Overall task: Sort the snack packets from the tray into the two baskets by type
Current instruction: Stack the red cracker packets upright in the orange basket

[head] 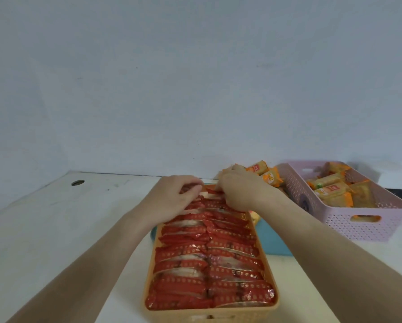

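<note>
- Left hand [172,197] and right hand [238,192] are both pinching one glossy red foil snack packet [213,191], each grip closed on it, at the far end of the orange woven plastic basket [268,264] mid-counter.
- Packet is looking light, crinkly, slippery and crushable; its crimped end seams are likely offering the safest hold.

Plain indoor workspace: bare pale wall [195,78], white desk [55,217] with cable hole [77,182].

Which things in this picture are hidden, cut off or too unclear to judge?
- Head view: the tray is mostly covered by the orange basket; its contents are hidden.
- The far end of the red packets is covered by the left hand and right hand, so each grip is unclear.
- The packet print is too blurred to read.
- The pink basket wall hides its lower packets.
</note>
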Available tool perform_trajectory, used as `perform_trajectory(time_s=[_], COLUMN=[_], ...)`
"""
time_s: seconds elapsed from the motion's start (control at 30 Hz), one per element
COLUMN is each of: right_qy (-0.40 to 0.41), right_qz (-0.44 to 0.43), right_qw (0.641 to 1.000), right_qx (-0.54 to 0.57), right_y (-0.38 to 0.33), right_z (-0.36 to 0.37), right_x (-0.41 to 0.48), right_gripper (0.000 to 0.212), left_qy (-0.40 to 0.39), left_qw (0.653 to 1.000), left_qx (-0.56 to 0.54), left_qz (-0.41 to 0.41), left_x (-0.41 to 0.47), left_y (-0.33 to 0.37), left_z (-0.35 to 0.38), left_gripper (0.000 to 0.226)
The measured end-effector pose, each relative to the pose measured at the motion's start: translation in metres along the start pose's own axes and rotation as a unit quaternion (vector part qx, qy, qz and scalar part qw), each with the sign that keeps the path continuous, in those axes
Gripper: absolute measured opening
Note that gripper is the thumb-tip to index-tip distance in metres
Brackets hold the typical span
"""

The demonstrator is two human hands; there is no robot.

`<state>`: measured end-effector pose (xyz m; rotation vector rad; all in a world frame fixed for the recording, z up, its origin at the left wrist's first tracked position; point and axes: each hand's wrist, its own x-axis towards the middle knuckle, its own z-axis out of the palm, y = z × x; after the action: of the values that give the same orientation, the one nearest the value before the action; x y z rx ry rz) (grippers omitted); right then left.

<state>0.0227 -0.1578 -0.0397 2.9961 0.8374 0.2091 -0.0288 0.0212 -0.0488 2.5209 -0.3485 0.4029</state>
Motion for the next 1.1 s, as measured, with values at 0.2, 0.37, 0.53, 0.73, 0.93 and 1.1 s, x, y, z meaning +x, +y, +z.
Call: perform_trajectory(time_s=[0.2,0.37,0.53,0.73,0.93,1.1], right_qy=[0.105,0.103,-0.009,0.026,-0.102,0.011], right_qz=[0.035,0.052,0.035,0.025,0.068,0.044], right_qw=[0.983,0.991,0.996,0.995,0.992,0.995], right_qx=[0.149,0.068,0.081,0.097,0.017,0.088], right_y=[0.004,-0.004,-0.003,-0.015,-0.023,-0.023], right_z=[0.007,0.021,0.014,0.014,0.025,0.035], right_x=[-0.007,-0.022,-0.021,-0.048,-0.059,-0.060], right_gripper=[0.026,0.032,0.035,0.057,0.074,0.077], left_qy=[-0.114,-0.196,-0.156,-0.176,-0.244,-0.187], left_qw=[0.991,0.941,0.947,0.945,0.908,0.954], left_qx=[0.074,0.275,0.280,0.274,0.338,0.225], left_qz=[0.018,-0.001,0.001,0.013,-0.040,-0.063], left_x=[-0.012,-0.019,-0.029,-0.033,-0.031,-0.031], left_y=[-0.014,-0.009,-0.003,0.003,0.011,0.012], left_z=[-0.003,0.007,0.007,0.009,0.011,0.008], left_gripper=[0.044,0.095,0.097,0.100,0.100,0.086])
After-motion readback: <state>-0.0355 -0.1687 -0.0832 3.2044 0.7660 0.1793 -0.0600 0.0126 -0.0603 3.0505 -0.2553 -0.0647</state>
